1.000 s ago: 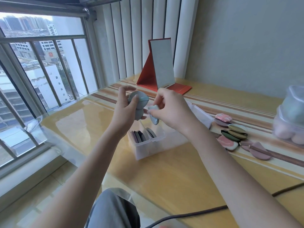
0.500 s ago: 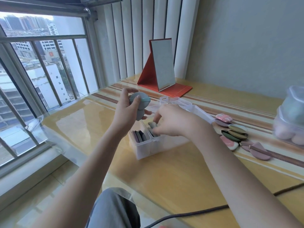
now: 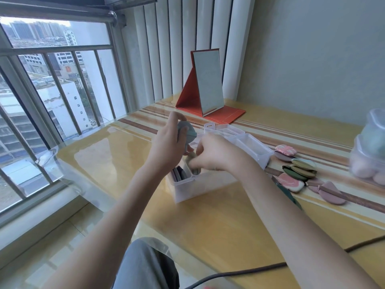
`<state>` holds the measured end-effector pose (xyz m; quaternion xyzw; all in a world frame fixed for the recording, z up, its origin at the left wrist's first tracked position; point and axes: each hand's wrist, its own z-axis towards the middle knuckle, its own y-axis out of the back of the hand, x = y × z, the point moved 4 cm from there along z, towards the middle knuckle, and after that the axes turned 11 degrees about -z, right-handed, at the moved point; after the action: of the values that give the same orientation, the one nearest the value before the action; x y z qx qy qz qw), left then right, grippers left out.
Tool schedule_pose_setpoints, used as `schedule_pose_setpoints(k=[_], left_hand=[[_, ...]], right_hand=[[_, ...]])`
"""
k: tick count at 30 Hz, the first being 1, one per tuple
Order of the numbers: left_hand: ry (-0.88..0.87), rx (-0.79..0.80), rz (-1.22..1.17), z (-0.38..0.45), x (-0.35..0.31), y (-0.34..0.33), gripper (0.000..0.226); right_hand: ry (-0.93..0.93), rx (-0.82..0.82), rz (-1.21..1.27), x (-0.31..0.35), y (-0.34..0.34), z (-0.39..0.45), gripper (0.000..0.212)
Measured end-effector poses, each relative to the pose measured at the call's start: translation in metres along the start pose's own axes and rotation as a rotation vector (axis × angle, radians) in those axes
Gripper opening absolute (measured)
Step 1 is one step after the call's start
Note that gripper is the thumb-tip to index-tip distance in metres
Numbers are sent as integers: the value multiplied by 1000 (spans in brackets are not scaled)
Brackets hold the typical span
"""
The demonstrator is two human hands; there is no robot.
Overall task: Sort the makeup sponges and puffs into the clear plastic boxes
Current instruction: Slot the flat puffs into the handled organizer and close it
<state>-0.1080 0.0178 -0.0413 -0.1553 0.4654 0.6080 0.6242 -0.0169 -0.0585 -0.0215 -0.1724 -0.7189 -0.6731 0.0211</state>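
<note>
- A dark cable (image 3: pixel 260 268) runs across the near edge of the yellow surface (image 3: pixel 218 222), above a grey-clad knee (image 3: pixel 145 265).
- The right hand (image 3: pixel 214 153) reaches down into the near end of the clear plastic box (image 3: pixel 200 184); its fingertips are blurred, and I cannot tell whether they grip anything.
- Dark puffs (image 3: pixel 180 173) stand on edge in the box's end compartment, just left of that hand.
- The left hand (image 3: pixel 168 142) is raised above the box, grasping grey-blue puffs (image 3: pixel 187 133).
- Right of the box, loose puffs (image 3: pixel 300 170) in pink, green and mauve lie clustered on the surface.
- At the far right stand stacked clear containers (image 3: pixel 368 155) holding sponges.
- Farthest back, a red folding mirror (image 3: pixel 206 84) stands upright.
</note>
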Motion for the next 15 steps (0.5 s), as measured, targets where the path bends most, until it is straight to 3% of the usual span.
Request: schedule_pose_setpoints(k=[2, 5, 9, 12, 15], left_hand=[[-41, -1, 90, -1, -1, 0, 14], [-61, 30, 108, -2, -3, -1, 15], [-114, 28, -36, -5, -8, 0, 15], [-105, 62, -68, -8, -11, -2, 15], [-67, 161, 50, -7, -11, -6, 14]], right_hand=[[-24, -31, 126, -3, 7, 0, 27], [11, 48, 102, -4, 9, -1, 21], [92, 157, -65, -2, 1, 0, 41], [136, 202, -98, -4, 3, 0, 36], [118, 258, 30, -16, 12, -3, 25]])
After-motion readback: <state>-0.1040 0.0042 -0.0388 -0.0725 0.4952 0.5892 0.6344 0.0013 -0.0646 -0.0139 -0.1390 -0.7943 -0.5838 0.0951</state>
